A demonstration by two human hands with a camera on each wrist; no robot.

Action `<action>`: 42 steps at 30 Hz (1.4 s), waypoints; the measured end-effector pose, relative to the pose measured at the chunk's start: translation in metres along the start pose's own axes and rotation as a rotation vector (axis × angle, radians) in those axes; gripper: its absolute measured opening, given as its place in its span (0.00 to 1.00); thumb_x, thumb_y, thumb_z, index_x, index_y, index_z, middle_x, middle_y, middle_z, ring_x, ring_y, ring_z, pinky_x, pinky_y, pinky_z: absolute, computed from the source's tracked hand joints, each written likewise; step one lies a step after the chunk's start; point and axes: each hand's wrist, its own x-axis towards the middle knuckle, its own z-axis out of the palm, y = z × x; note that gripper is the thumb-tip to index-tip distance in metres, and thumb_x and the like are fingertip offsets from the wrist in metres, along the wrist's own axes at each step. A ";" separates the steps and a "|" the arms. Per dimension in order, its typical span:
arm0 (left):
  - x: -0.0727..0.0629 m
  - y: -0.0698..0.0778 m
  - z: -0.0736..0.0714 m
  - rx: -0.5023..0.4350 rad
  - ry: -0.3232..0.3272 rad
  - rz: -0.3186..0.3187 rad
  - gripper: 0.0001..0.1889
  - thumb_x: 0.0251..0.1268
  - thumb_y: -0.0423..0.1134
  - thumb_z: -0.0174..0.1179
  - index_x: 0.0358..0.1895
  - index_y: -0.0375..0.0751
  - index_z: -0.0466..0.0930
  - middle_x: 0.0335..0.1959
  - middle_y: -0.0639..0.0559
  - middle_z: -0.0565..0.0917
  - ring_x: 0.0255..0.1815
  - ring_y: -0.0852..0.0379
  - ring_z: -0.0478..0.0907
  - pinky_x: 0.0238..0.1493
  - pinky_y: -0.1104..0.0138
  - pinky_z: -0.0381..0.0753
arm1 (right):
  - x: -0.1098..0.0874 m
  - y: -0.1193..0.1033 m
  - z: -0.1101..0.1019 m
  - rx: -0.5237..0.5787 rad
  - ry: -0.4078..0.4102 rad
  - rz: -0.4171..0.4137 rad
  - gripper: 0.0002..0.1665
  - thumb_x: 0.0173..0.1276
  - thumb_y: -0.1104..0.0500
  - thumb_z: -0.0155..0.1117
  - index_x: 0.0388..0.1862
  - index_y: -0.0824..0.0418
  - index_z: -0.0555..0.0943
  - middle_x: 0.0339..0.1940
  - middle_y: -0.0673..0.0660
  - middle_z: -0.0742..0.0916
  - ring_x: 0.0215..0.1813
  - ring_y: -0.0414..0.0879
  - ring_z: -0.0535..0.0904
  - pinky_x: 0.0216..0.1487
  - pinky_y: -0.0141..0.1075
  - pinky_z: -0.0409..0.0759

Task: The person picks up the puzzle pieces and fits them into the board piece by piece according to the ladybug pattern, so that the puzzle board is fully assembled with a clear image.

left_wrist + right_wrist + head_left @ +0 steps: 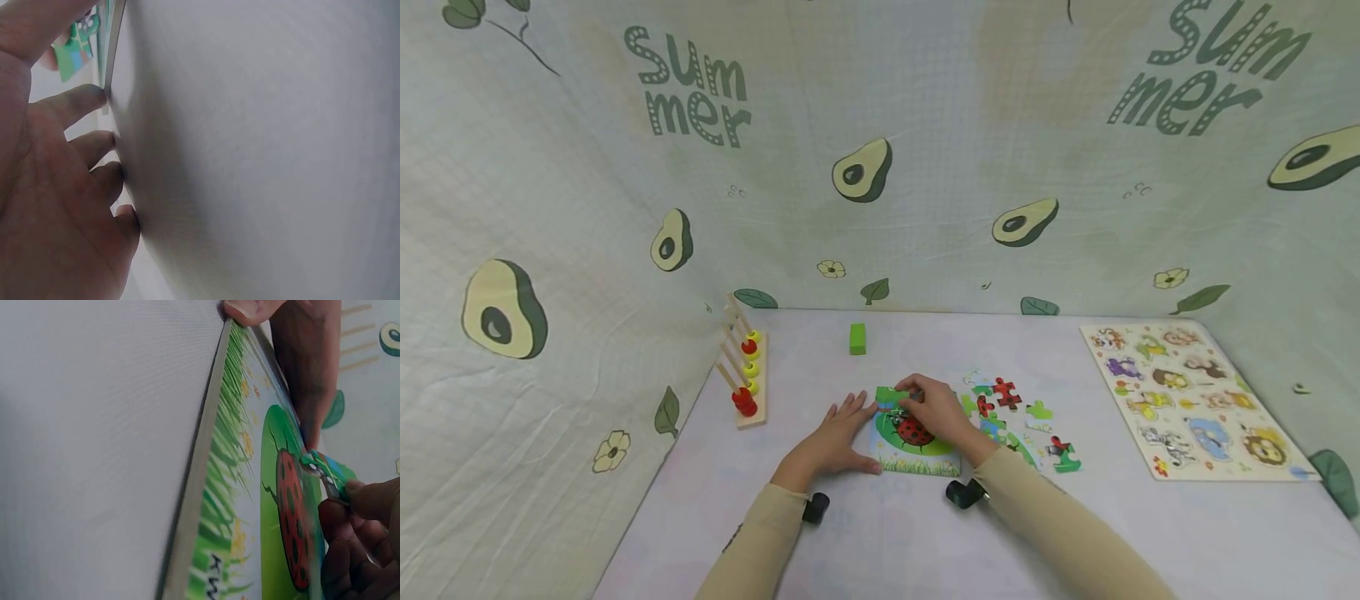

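Observation:
A square puzzle board (919,465) with a printed ladybug on green and grass along its near edge lies flat on the table. My left hand (833,443) rests at its left side with fingers spread. In the left wrist view, the left fingertips (94,97) touch the table and the board's edge. Over the board's upper part, my right hand (938,408) pinches a puzzle piece (331,476) between thumb and fingers. Green, blue and part of the ladybug's head show on that piece, which is tilted above the board in the right wrist view.
Several loose puzzle pieces (1006,392) lie right of the board, some partly behind the right arm. A wooden bead-peg stand (762,408) stands at left, a green block (857,339) at the back. An animal puzzle board (1206,471) lies far right.

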 end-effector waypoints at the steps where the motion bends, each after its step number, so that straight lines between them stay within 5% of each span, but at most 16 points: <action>1: 0.000 0.000 0.000 0.001 0.000 -0.001 0.57 0.50 0.61 0.77 0.81 0.45 0.57 0.84 0.44 0.47 0.84 0.44 0.37 0.82 0.47 0.37 | 0.001 0.000 0.001 -0.001 0.000 0.001 0.12 0.70 0.60 0.70 0.51 0.54 0.85 0.38 0.47 0.87 0.37 0.40 0.82 0.41 0.40 0.83; 25: 0.001 -0.003 0.001 0.013 0.001 0.014 0.57 0.50 0.62 0.76 0.81 0.45 0.56 0.84 0.44 0.47 0.84 0.44 0.38 0.82 0.47 0.38 | 0.004 0.001 0.008 -0.133 -0.041 -0.048 0.17 0.69 0.58 0.71 0.56 0.56 0.85 0.46 0.51 0.84 0.33 0.40 0.73 0.33 0.35 0.75; 33: 0.000 -0.004 0.001 0.015 0.001 0.023 0.57 0.51 0.61 0.76 0.81 0.45 0.56 0.84 0.44 0.47 0.84 0.44 0.38 0.82 0.47 0.39 | -0.002 -0.002 0.000 -0.180 -0.153 -0.094 0.25 0.67 0.58 0.73 0.63 0.57 0.81 0.58 0.53 0.82 0.39 0.41 0.75 0.43 0.38 0.79; 42: 0.001 -0.005 0.001 0.018 -0.003 0.027 0.57 0.51 0.62 0.75 0.81 0.46 0.56 0.84 0.44 0.47 0.84 0.44 0.38 0.81 0.46 0.39 | 0.000 0.001 0.006 -0.226 -0.118 -0.129 0.19 0.69 0.60 0.70 0.59 0.55 0.84 0.58 0.52 0.83 0.50 0.45 0.80 0.52 0.43 0.82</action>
